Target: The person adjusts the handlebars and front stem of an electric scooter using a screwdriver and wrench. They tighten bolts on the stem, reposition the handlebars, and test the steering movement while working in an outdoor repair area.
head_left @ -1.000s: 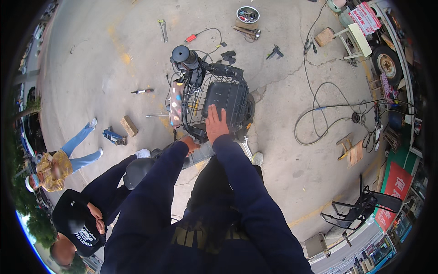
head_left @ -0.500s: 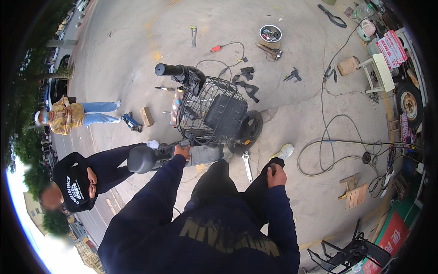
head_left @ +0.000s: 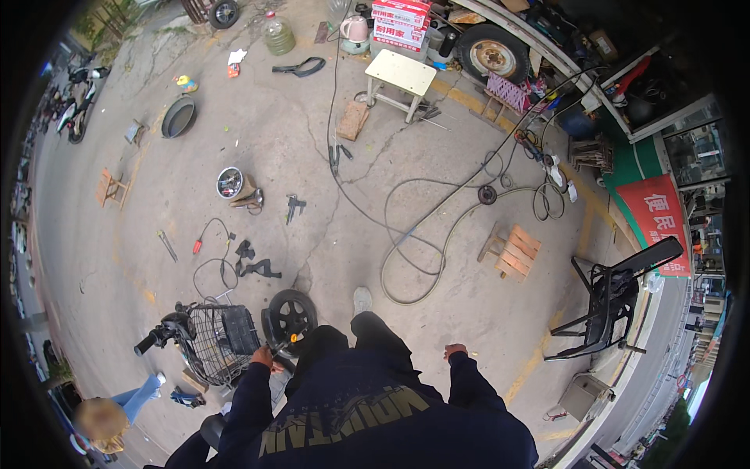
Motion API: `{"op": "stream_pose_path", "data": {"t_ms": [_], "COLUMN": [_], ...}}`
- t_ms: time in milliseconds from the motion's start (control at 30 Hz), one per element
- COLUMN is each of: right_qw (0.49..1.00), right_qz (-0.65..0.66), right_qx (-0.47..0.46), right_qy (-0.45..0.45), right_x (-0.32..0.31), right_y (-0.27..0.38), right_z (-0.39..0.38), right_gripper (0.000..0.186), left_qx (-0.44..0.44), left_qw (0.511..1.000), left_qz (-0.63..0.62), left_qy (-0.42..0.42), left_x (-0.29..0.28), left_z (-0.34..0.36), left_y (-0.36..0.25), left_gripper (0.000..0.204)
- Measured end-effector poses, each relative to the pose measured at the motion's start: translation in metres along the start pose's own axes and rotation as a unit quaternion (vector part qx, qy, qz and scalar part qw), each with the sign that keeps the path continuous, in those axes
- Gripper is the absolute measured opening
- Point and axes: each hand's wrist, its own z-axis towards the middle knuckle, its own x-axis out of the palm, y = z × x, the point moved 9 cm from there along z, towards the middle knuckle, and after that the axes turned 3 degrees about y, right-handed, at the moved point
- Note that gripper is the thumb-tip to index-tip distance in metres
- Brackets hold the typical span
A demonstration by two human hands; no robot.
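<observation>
A small electric scooter stands at my left, with a wire front basket (head_left: 205,344), a black handlebar grip (head_left: 146,344) and a black front wheel (head_left: 292,316) turned toward me. My left hand (head_left: 266,358) is lowered beside the basket and the rear side of the wheel. Its fingers blend into the parts there, so I cannot tell whether they grip anything. An orange reflector (head_left: 294,338) shows by the wheel. My right hand (head_left: 455,350) hangs out at my right side with fingers curled in, touching nothing around it; no object shows in it.
A tool bucket (head_left: 230,183), black straps (head_left: 258,266) and a caliper-like tool (head_left: 294,207) lie ahead. Looped hose (head_left: 422,293) runs across the floor at right, near a low wooden stool (head_left: 516,254) and a black chair (head_left: 609,301). A person (head_left: 101,422) is at lower left.
My view has swung to the right, so the scooter sits lower and farther left. My left hand has left the scooter's rear area near the seat and is now by its front. My right hand has moved out from my leg.
</observation>
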Motion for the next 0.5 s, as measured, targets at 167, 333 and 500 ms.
{"op": "stream_pose_path", "data": {"t_ms": [167,333,500], "right_qw": [0.997,0.985,0.941], "right_qz": [0.078,0.145,0.325], "right_qx": [-0.026,-0.08,-0.06], "right_qy": [0.011,-0.053,-0.077], "right_x": [-0.015,-0.094,-0.186], "right_y": [0.103,0.16,0.208], "right_z": [0.004,-0.003,-0.059], "right_gripper": [0.028,0.02,0.028], "left_qx": [0.089,-0.166,0.019], "left_qw": [0.992,0.945,0.893], "left_qz": [-0.073,-0.197,0.333], "left_qy": [0.058,0.202,0.301], "left_x": [-0.026,-0.018,-0.037], "left_z": [0.063,0.072,0.161], "left_y": [-0.06,-0.105,-0.132], "left_gripper": [0.072,0.035,0.031]}}
